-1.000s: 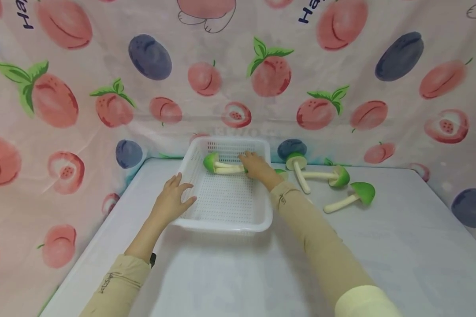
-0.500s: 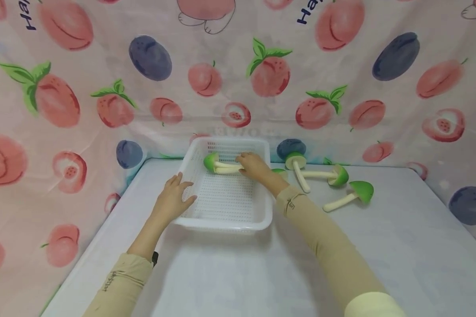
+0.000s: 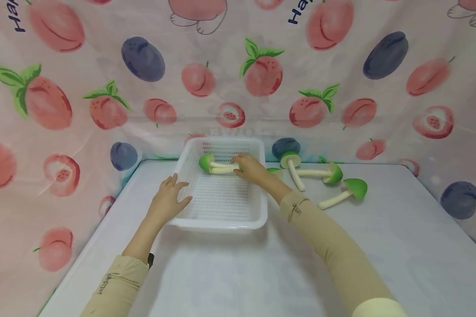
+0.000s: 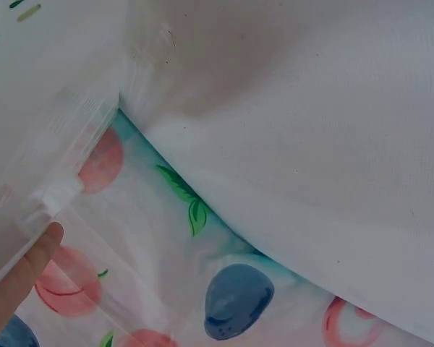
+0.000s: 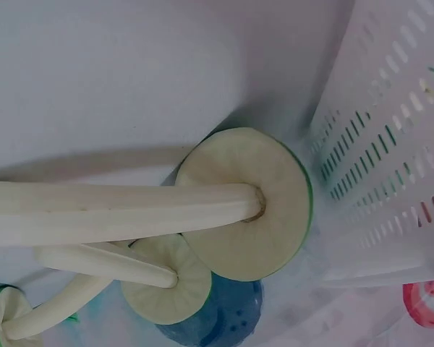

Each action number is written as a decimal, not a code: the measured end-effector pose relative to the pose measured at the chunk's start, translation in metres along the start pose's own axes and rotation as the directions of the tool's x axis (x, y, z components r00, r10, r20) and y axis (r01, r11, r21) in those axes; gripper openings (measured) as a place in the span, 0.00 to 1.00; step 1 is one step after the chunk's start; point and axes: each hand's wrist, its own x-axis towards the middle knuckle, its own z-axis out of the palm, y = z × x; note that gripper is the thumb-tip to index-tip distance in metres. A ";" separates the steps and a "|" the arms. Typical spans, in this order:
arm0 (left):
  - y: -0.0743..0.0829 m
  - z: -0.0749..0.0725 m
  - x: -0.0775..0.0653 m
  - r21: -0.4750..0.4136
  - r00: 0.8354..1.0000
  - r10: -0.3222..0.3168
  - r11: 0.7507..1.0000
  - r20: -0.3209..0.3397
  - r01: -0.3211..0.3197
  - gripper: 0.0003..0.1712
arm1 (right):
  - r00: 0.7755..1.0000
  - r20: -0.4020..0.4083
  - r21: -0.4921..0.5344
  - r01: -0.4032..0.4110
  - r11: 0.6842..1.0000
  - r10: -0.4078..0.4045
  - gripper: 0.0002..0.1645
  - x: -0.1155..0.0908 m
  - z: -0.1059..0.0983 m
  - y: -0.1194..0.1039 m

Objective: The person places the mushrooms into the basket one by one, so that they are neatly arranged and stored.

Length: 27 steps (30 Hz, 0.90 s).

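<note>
A white plastic basket (image 3: 226, 225) stands on the table in the head view. Inside lies a toy mushroom with a green cap (image 3: 206, 163) at the left, its pale stem pointing right. A second pale stem (image 3: 224, 171) lies alongside it, leading under my right hand (image 3: 253, 171), which reaches over the right rim. Curled fingers there grip this mushroom at its cap end; most of the cap is hidden. My left hand (image 3: 165, 200) rests on the left rim, fingers and thumb spread. In the left wrist view one straight finger (image 4: 40, 253) touches the basket's rim.
Right of the basket lie several more green-capped mushrooms, including one upright-capped (image 3: 290, 159), one pointing sideways (image 3: 333, 173) and one nearer (image 3: 356, 189). A cap (image 3: 275, 171) shows beside the basket wall, partly behind my wrist. A fruit-print cloth (image 3: 230, 66) hangs behind the table.
My right hand has shifted slightly left within the basket, its fingers now further over the mushroom's cap end. The left hand stays on the rim. The head view has turned slightly.
</note>
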 end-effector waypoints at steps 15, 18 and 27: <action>-0.004 0.006 -0.001 -0.008 1.000 0.014 1.000 0.009 -0.014 0.26 | 0.998 -0.068 0.130 -0.001 0.992 0.010 0.18 -0.029 -0.007 -0.007; -0.004 0.006 -0.003 -0.005 1.000 0.018 1.000 0.004 -0.018 0.25 | 0.996 -0.087 0.153 0.000 0.988 0.014 0.19 -0.036 -0.010 -0.008; -0.002 0.001 0.001 -0.005 1.000 0.021 1.000 -0.007 -0.021 0.24 | 0.990 -0.140 0.217 0.005 0.976 0.026 0.19 -0.050 -0.031 -0.008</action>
